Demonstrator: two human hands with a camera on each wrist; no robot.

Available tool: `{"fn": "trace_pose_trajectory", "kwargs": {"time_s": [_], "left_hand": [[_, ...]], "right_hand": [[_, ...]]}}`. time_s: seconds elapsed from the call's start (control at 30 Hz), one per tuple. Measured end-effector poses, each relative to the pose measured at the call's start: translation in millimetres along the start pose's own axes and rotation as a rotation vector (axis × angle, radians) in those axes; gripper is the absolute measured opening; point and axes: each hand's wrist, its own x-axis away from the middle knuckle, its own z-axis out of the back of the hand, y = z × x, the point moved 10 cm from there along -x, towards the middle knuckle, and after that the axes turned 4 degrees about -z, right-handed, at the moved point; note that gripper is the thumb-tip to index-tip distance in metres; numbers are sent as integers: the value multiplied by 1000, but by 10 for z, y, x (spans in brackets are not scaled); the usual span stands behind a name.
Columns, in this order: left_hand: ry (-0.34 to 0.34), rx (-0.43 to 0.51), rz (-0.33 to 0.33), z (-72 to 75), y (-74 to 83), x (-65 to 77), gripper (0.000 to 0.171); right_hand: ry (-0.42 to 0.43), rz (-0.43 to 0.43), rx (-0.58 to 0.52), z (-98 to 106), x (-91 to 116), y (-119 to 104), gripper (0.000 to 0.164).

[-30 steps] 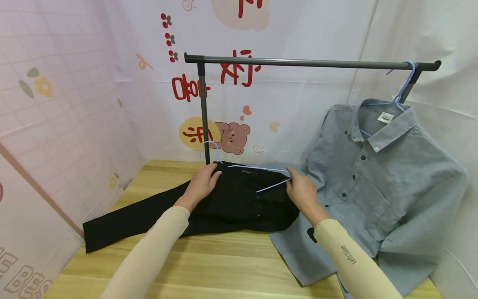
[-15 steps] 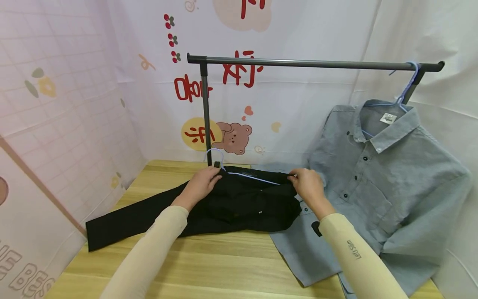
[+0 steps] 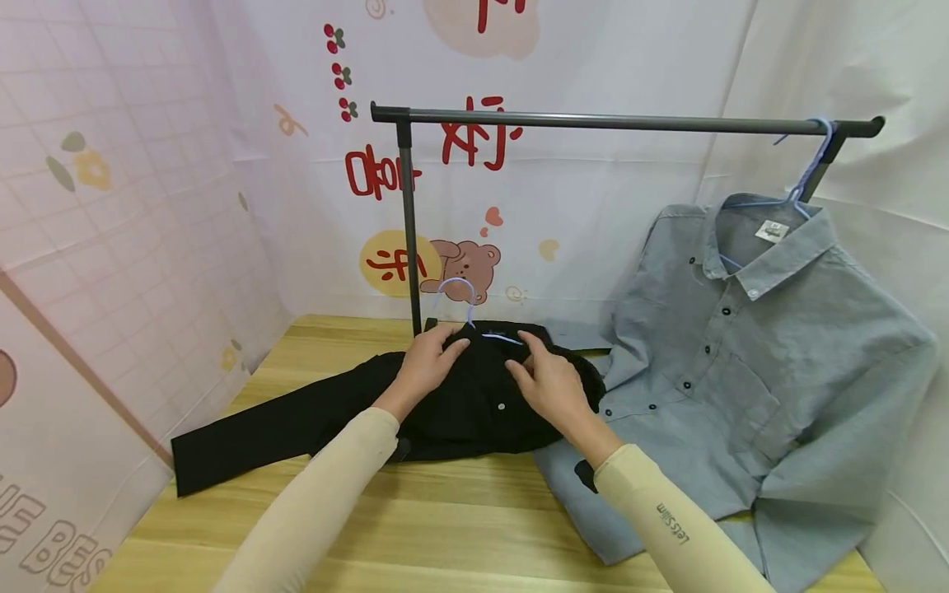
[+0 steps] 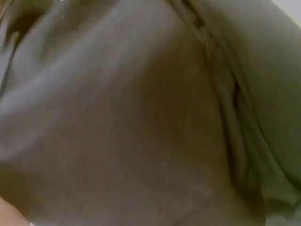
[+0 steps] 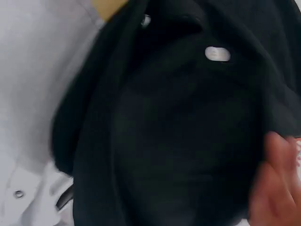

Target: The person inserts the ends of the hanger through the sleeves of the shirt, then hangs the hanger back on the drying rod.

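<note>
A black shirt (image 3: 474,412) lies on the table, one sleeve (image 3: 245,445) stretched out to the left. Inside its collar area is a pale blue hanger (image 3: 458,282), its hook standing up behind the cloth. My left hand (image 3: 424,369) pinches the black shirt beside the hook. To the right, my right hand (image 3: 554,385) is over the shirt, thumb and forefinger spread apart near the visible hanger bar. In the right wrist view, its blurred fingers (image 5: 277,181) are beside the dark cloth, which carries a pale button (image 5: 217,53). Dark fabric (image 4: 117,117) fills the left wrist view.
A grey clothes rack (image 3: 593,121) stands at the back. From its right end hangs a grey-blue button shirt (image 3: 712,371) on another hanger (image 3: 808,173), its lower part spread over the wooden table (image 3: 445,527). Printed cloth (image 3: 630,49) covers the walls.
My right hand has let go of the shirt's right edge and moved left, toward my left hand. The left hand and hanger hook have shifted slightly right. Less of the hanger bar shows.
</note>
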Motion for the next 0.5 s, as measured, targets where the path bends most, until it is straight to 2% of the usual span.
{"fn": "trace_pose_trajectory", "kwargs": {"time_s": [0.1, 0.17, 0.23, 0.3, 0.4, 0.5], "left_hand": [[-40, 104, 89, 47, -141, 10, 28], [-57, 165, 126, 93, -211, 23, 23], [-78, 200, 141, 124, -251, 32, 20], [-99, 218, 142, 135, -260, 35, 19], [-123, 234, 127, 113, -235, 29, 18], [-131, 248, 100, 89, -163, 18, 19]], "right_hand": [[194, 33, 16, 230, -7, 128, 35], [242, 35, 51, 313, -37, 267, 33], [158, 37, 69, 282, -89, 380, 38], [26, 47, 79, 182, -126, 455, 42], [-134, 63, 35, 47, -132, 457, 34], [-176, 79, -36, -24, -123, 388, 20]]}}
